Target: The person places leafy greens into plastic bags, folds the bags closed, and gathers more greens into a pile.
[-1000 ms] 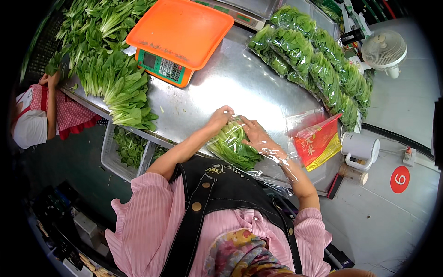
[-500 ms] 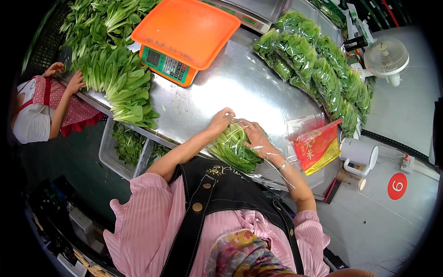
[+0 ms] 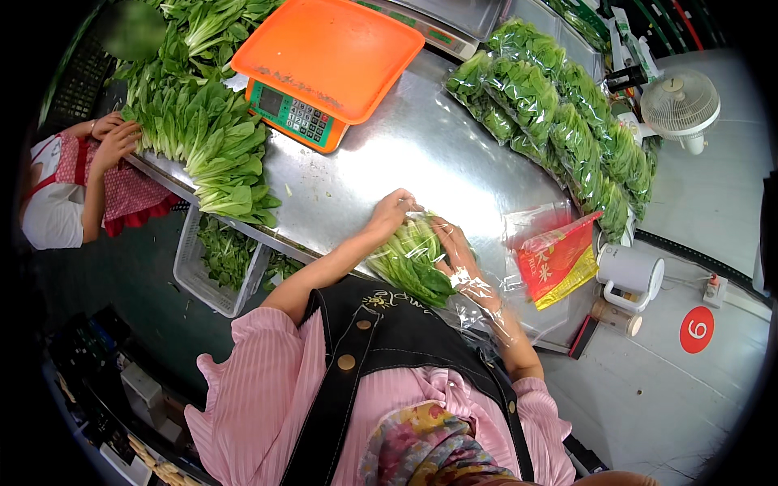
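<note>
As leafy greens lie between left hand and right hand | left pinching clear bag | right outstretched beneath it

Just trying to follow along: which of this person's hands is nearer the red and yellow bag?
The right hand: it is at the greens' right side, left of the red and yellow bag. The left hand is farther left.

Leafy greens in clear bag
</note>
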### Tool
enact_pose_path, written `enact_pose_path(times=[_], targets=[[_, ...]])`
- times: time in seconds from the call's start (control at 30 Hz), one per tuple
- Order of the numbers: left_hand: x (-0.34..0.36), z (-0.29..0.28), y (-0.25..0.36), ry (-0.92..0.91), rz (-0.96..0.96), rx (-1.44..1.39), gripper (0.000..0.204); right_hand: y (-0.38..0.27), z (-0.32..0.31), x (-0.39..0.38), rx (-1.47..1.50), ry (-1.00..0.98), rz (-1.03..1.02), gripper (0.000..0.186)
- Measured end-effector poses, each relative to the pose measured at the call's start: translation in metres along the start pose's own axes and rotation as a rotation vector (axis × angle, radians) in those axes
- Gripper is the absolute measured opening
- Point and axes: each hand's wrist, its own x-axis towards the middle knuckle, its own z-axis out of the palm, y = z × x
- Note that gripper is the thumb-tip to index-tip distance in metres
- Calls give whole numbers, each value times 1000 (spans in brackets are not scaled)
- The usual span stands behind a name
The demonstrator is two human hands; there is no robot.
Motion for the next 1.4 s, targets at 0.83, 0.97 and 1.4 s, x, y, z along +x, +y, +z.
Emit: enact_pose_path(times=[0.83, 0.97, 1.4], targets=[[33, -11, 117, 274, 973, 1004, 50, -13, 43, -234, 216, 253, 966, 13], [-34, -30, 67, 532, 754, 682, 53, -7, 15, -184, 316, 727, 668, 23], [-73, 40, 19, -99, -211, 177, 49, 69, -98, -12, 407, 127, 771, 68]])
